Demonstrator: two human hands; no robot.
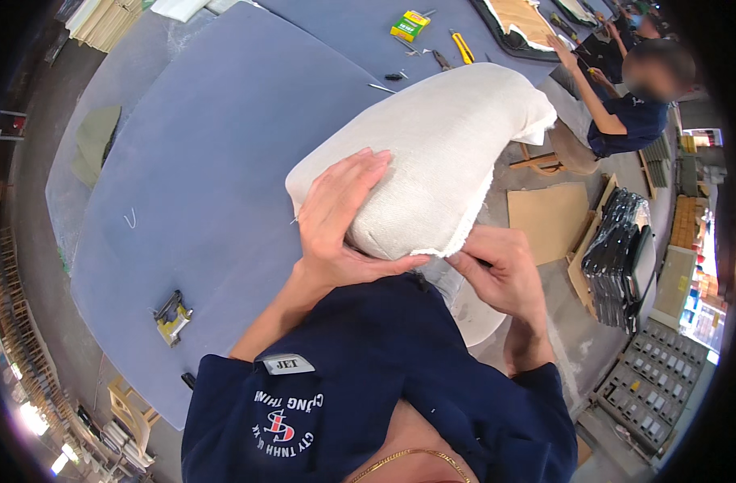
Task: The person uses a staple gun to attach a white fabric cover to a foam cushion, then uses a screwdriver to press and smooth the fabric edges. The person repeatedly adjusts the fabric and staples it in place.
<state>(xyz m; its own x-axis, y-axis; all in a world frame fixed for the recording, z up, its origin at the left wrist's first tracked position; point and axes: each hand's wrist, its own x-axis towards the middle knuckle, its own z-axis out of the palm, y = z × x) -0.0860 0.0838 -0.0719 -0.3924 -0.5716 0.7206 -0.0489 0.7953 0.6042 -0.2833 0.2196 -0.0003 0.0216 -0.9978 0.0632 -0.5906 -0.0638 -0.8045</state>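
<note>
A padded piece covered in cream woven fabric is tilted up in front of my chest, curved and narrowing toward its far right end. My left hand grips its near left side, fingers laid over the top and thumb along the lower edge. At the near corner my right hand pinches the frayed white fabric edge; its fingertips are partly hidden behind the piece. The underside of the pad cannot be seen.
On the blue-grey table lie a staple gun, a yellow utility knife, pliers, and a green-yellow box. A co-worker works at the right. Dark stacked panels stand on the floor near a cardboard sheet.
</note>
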